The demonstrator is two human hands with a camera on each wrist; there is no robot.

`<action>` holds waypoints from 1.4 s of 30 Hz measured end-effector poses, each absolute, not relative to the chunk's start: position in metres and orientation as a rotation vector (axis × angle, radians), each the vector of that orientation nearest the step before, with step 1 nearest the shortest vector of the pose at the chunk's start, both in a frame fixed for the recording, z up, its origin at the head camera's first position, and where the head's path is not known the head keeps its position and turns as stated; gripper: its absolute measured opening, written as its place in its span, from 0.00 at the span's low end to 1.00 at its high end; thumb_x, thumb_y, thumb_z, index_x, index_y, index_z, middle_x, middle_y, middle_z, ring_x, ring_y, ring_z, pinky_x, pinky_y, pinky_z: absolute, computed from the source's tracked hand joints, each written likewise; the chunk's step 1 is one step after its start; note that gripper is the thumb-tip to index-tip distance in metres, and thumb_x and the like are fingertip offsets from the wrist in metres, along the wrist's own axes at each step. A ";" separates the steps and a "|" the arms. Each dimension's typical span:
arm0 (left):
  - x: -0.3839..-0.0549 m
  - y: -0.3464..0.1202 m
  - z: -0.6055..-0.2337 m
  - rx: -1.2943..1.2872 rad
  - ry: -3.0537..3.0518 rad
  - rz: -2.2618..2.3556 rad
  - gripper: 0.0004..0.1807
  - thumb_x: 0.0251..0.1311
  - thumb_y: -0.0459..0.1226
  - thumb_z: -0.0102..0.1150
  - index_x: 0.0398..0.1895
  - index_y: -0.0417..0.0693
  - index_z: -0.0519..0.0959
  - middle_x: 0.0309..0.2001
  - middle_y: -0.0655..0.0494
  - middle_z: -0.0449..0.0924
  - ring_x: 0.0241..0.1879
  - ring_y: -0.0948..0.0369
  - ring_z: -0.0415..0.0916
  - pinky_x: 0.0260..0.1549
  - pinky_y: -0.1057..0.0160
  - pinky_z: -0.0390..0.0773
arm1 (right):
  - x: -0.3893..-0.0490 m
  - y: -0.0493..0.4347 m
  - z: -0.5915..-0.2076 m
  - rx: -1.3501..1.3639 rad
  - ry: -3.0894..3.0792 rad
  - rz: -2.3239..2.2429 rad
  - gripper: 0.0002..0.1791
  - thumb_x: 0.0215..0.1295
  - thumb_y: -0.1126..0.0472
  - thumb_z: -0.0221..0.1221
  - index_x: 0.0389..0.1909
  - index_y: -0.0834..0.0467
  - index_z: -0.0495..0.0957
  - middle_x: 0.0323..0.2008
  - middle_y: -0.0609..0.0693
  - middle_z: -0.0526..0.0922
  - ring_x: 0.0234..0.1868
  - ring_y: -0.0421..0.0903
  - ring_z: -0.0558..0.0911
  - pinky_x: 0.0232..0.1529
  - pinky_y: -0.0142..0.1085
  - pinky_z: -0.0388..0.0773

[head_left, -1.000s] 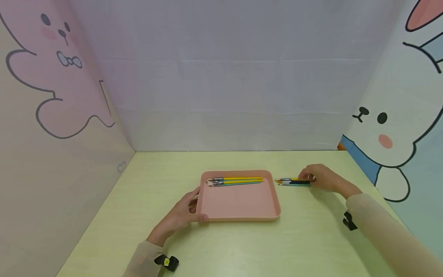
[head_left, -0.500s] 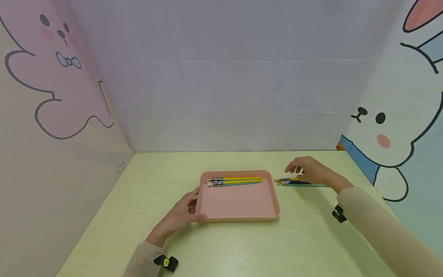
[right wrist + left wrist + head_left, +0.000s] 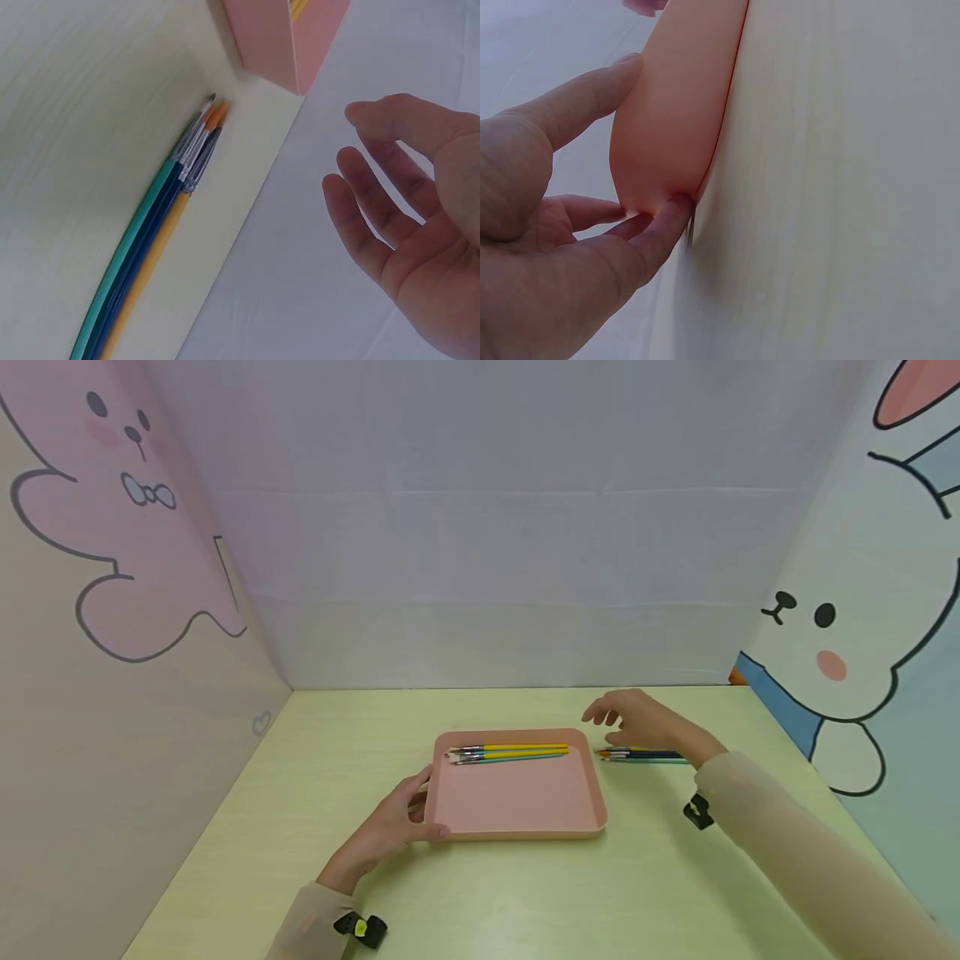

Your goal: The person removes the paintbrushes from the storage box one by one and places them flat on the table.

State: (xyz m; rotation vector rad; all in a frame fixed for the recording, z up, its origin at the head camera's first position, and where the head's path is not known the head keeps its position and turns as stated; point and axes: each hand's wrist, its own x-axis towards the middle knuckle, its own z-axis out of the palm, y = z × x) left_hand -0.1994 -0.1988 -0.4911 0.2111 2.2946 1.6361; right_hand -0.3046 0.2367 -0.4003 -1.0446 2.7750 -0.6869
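Note:
A pink rectangular tray (image 3: 517, 802) lies on the table with several paintbrushes (image 3: 517, 752), yellow and teal handled, along its far side. My left hand (image 3: 390, 822) holds the tray's near left corner; in the left wrist view the thumb is on the tray wall (image 3: 679, 97) and the fingers reach round its end. Right of the tray lies a second bunch of paintbrushes (image 3: 154, 217) with teal, dark blue and yellow handles side by side. Above and beyond them hovers my right hand (image 3: 637, 718), its fingers loosely bent with nothing between them.
The pale wooden table (image 3: 517, 893) meets a white cloth backdrop (image 3: 517, 643) at its far edge. Printed cartoon side panels stand left and right. The tray has a low raised rim.
My right hand has let go of the paintbrushes at the right, lifted, and moved left toward the tray. The brushes stay on the table. My left hand keeps its place.

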 end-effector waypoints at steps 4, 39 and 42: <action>-0.199 -0.199 -0.491 0.211 2.299 1.638 0.61 0.55 0.35 0.82 0.87 0.57 0.53 0.82 0.42 0.54 0.74 0.42 0.68 0.69 0.46 0.75 | -0.307 0.222 -0.400 -1.062 2.756 -0.714 0.21 0.64 0.74 0.68 0.58 0.61 0.84 0.52 0.55 0.87 0.50 0.60 0.86 0.49 0.47 0.88; -0.202 -0.199 -0.494 0.220 2.271 1.655 0.61 0.55 0.34 0.82 0.88 0.56 0.52 0.82 0.42 0.54 0.74 0.42 0.69 0.69 0.47 0.75 | -0.312 0.110 -0.429 -0.940 2.571 -0.706 0.25 0.65 0.75 0.67 0.63 0.62 0.83 0.58 0.56 0.86 0.58 0.55 0.83 0.65 0.49 0.80; -0.201 -0.199 -0.494 0.221 2.277 1.651 0.61 0.55 0.34 0.82 0.87 0.57 0.52 0.82 0.42 0.54 0.74 0.42 0.68 0.69 0.47 0.75 | -0.312 0.104 -0.432 -0.908 2.566 -0.663 0.26 0.65 0.75 0.66 0.64 0.59 0.83 0.60 0.54 0.84 0.58 0.53 0.81 0.66 0.49 0.79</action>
